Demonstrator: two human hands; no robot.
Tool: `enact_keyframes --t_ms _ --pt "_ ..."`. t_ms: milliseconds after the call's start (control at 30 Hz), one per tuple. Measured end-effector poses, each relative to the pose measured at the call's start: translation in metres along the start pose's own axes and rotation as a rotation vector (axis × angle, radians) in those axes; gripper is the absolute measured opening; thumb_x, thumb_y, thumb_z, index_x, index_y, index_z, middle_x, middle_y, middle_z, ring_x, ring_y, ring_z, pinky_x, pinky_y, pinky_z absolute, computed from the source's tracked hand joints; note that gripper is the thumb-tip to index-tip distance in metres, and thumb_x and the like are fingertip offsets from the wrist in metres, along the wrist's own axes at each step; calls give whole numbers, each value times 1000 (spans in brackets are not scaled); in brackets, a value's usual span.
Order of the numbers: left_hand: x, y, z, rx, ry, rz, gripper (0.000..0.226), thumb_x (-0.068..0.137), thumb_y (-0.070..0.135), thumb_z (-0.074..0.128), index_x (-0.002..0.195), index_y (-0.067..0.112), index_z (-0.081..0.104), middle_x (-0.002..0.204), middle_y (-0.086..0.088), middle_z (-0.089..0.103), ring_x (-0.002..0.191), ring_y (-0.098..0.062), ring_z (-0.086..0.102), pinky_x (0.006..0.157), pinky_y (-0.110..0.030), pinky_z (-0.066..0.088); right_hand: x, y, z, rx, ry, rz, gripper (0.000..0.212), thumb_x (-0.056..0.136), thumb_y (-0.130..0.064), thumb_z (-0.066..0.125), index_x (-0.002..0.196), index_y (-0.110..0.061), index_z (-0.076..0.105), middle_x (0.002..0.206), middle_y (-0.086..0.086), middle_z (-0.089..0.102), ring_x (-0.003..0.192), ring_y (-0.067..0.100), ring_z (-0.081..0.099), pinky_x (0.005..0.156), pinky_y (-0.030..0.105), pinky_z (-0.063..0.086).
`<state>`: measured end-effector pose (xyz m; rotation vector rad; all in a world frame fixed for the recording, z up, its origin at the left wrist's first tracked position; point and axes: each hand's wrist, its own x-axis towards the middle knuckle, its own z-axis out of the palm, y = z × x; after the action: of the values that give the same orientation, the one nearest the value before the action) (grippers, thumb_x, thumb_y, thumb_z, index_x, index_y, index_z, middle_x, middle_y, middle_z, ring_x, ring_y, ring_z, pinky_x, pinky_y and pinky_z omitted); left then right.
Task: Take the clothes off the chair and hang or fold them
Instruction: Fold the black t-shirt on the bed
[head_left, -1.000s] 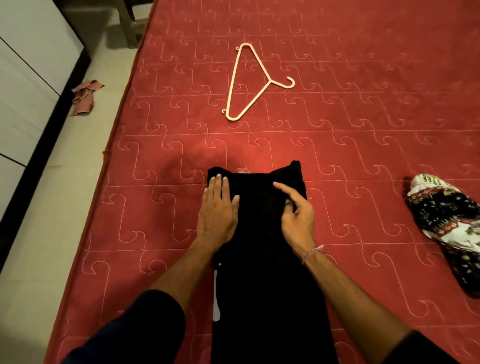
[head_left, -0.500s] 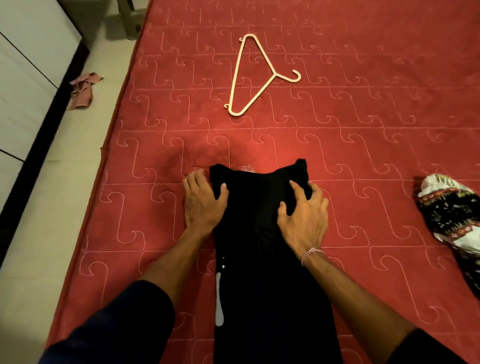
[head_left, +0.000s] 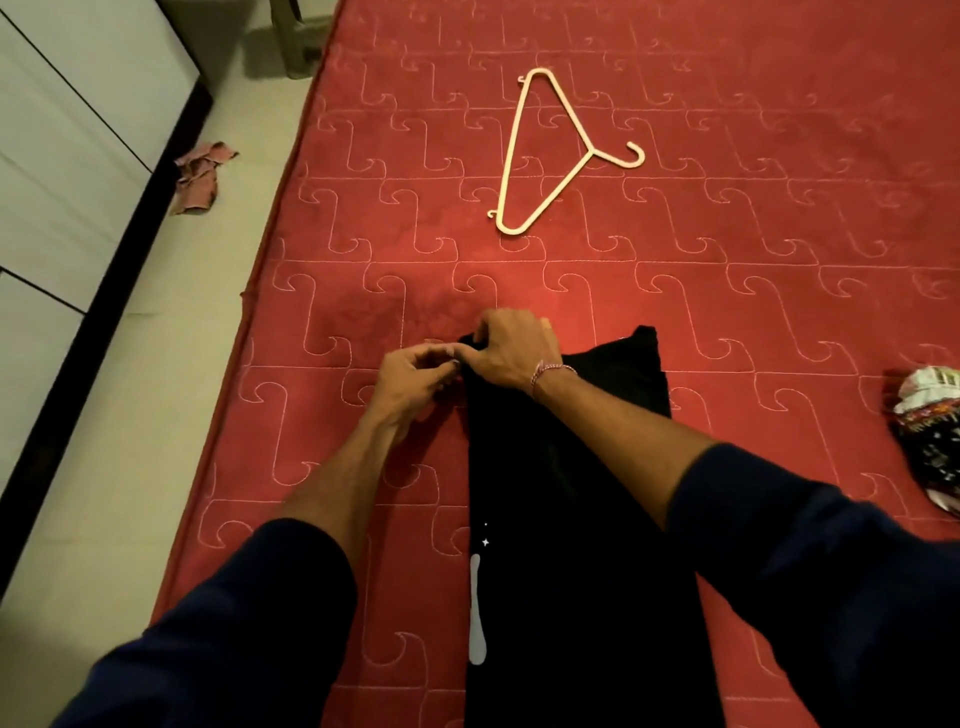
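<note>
Fingers of our right hand curl over the far left corner of the black garment and grip it. Our left hand pinches the same corner just beside. The garment lies folded long on the red bed. Farther away lies a hanger, at right a patterned cloth.

Ahead of you the red mattress lies open between the black garment and the cream hanger, so a hand can pass there. To your right, the patterned bundle blocks the mattress edge. Left of the garment a bare strip runs to the mattress border.
</note>
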<state>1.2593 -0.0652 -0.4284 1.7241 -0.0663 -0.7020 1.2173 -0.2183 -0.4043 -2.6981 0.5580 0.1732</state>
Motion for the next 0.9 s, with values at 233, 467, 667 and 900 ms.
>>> enact_keyframes --t_ms 233,467,667,900 --pt "3 -1 -2 -38 -28 8 23 87 1 72 108 9 73 80 -6 67 60 -8 54 56 -18 49 23 -4 -12 314 -182 62 21 90 -38 71 90 -18 78 85 1 71 78 13 61 69 24 45" --pt "6 0 3 51 5 -17 24 79 11 83 100 4 74 64 4 66 48 0 55 47 -16 43 22 -1 5 233 -23 82 18 86 -43 74 86 -25 75 88 -1 75 86 21 70 77 37 58" --pt "9 -7 9 226 74 56 12 80 11 82 87 12 72 80 -1 71 67 -10 65 63 -26 57 4 -2 21 -139 189 -70 34 96 -49 58 120 -26 58 106 2 67 98 25 61 85 39 39" --pt "-8 -14 40 471 286 283 16 85 13 70 88 14 54 88 -3 57 78 -16 53 71 -34 49 -100 44 17 24 402 162 48 95 -43 61 135 -18 53 121 7 58 110 28 52 89 42 43"
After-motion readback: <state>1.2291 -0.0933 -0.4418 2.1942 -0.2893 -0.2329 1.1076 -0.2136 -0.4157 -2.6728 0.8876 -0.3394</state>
